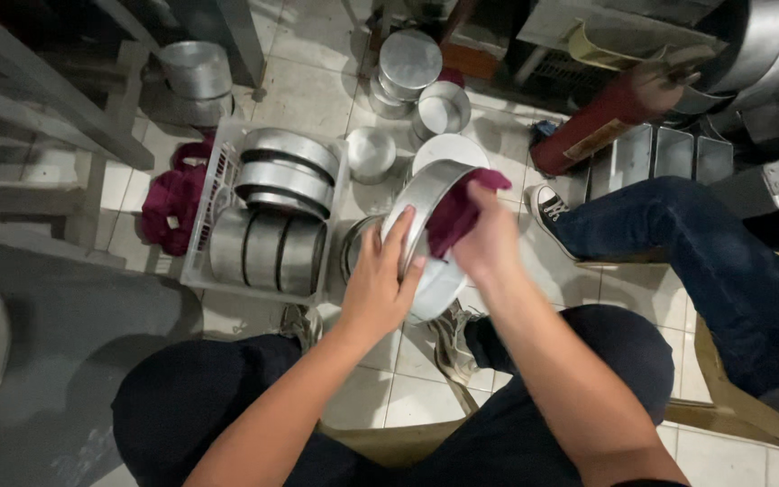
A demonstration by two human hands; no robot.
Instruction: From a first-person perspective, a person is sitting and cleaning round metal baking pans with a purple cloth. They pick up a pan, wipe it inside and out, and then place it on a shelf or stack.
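- Looking down past our knees, we see both hands raised over the tiled floor (317,99), close together on one round metal pan (426,203).
- Our left hand (379,284) grips the pan's outer wall, fingers spread up along the rim, thumb low on the side.
- Our right hand (490,239) is closed around a maroon cloth (457,212) and presses it inside the pan, which is tilted on its edge with the opening facing right.
- Just left of the pan stands a white plastic crate (218,180) filled with more round pans, some on edge, some stacked.
- A second maroon cloth (169,203) lies bunched on the floor against the crate's left side.
- Beyond our hands sit several more metal tins (412,63) and a small bowl (370,153).
- At right, another person's leg in blue jeans (705,252) stretches across, ending in a dark sneaker (547,207) near a red cylinder (601,126).
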